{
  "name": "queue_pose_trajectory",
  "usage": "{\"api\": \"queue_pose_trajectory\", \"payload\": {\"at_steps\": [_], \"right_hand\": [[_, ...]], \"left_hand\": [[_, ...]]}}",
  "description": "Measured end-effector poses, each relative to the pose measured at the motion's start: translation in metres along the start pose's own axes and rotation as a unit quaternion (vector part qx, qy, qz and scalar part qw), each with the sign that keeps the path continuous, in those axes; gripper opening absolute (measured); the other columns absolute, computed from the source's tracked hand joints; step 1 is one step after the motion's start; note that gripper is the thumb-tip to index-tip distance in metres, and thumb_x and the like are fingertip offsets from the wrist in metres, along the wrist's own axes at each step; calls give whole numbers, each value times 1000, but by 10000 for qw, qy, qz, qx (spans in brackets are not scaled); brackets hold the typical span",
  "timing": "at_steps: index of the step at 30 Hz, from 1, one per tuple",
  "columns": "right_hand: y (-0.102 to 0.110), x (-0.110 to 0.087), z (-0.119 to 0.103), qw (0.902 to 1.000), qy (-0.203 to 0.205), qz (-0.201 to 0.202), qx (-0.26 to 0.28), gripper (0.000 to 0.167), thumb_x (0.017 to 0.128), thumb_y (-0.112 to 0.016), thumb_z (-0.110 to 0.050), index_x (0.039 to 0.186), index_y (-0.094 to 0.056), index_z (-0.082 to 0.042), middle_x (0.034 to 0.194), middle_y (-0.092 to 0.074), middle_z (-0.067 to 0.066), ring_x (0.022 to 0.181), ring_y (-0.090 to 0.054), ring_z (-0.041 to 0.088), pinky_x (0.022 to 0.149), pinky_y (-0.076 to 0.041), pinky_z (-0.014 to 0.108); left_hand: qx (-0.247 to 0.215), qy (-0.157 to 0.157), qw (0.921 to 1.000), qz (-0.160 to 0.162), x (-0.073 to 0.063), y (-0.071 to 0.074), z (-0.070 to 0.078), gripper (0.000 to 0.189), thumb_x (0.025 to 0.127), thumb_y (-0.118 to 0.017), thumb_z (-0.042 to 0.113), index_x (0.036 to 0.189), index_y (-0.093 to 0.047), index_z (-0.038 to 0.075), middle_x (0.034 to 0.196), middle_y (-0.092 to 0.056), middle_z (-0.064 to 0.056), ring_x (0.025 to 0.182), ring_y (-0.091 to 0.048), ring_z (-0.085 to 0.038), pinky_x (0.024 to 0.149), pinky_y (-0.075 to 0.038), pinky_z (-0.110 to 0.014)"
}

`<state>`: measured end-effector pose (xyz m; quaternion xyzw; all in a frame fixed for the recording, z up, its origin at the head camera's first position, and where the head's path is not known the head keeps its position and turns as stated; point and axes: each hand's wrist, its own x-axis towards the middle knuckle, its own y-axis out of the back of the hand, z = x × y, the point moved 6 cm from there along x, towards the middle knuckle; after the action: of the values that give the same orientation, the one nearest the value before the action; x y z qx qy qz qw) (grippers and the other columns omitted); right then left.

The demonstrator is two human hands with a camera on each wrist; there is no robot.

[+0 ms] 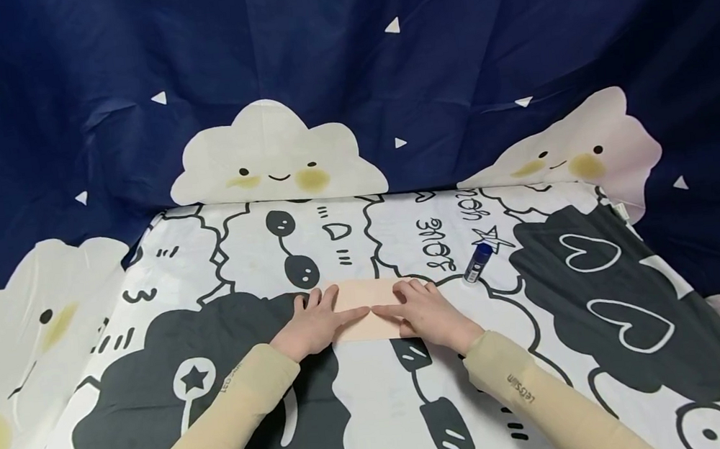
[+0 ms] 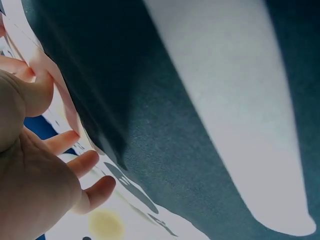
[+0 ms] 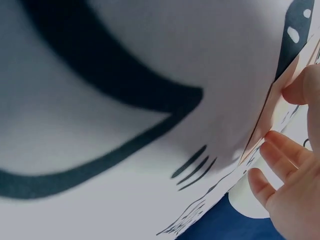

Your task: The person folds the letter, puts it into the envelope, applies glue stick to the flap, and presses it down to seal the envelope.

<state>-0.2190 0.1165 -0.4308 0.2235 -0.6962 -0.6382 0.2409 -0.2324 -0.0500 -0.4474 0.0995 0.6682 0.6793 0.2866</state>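
Observation:
A pale peach rectangle of paper lies flat on the printed cloth in front of me. My left hand rests on its left end, fingers spread, thumb pointing inward over the sheet. On the right end lies my right hand in a mirrored pose, and the two thumb tips almost meet at the middle. In the left wrist view, the left hand shows its thumb and fingers against the paper's edge. The right wrist view has the right hand touching the peach paper. Neither hand curls round anything.
A blue-capped glue stick lies to the right, beyond my right hand. The surface is covered by a black-and-white cartoon cloth. Behind it hangs a dark blue cloth with white triangles and smiling clouds.

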Motion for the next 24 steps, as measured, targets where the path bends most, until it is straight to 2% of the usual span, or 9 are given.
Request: {"api": "queue_pose_trajectory", "payload": {"at_steps": [8,12,16,20,24], "right_hand": [[0,0,-2,9995,100,71,-299,52,82,-72,-31,132,-58,-34,121,-53,13,107,-48,29,82,-42,45],[-1,-1,-1,9998,60,-20,-173,49,86,-69,-30,133,-57,-33,124,-52,15,109,-48,30,85,-43,49],[-3,-4,1,9990,-155,-328,273,47,92,-62,-32,138,-53,-31,135,-46,18,116,-45,33,91,-40,57],[-7,-8,5,9951,-514,-532,659,53,92,-61,-41,142,-48,-27,142,-41,18,124,-40,35,96,-36,58],[-8,-13,10,9928,-772,-489,779,61,89,-64,-45,143,-46,-23,142,-41,19,126,-40,35,92,-36,53]], "left_hand": [[-56,66,9999,-84,-1,1,1,62,99,-45,4,143,-36,48,151,-25,-16,125,-34,-35,102,-30,-57],[-177,82,9996,-191,-2,0,0,62,100,-43,5,144,-36,48,153,-23,-17,128,-33,-36,104,-29,-57],[-413,135,9988,-227,-5,0,-3,51,100,-48,22,144,-37,47,156,-21,-16,132,-31,-38,105,-29,-58],[-765,203,9968,-130,-9,2,-8,54,93,-56,43,144,-40,41,157,-22,-17,135,-29,-42,104,-28,-60],[-1104,270,9935,79,-12,2,-13,60,89,-62,46,145,-42,33,156,-24,-21,137,-27,-47,104,-26,-64]]}}
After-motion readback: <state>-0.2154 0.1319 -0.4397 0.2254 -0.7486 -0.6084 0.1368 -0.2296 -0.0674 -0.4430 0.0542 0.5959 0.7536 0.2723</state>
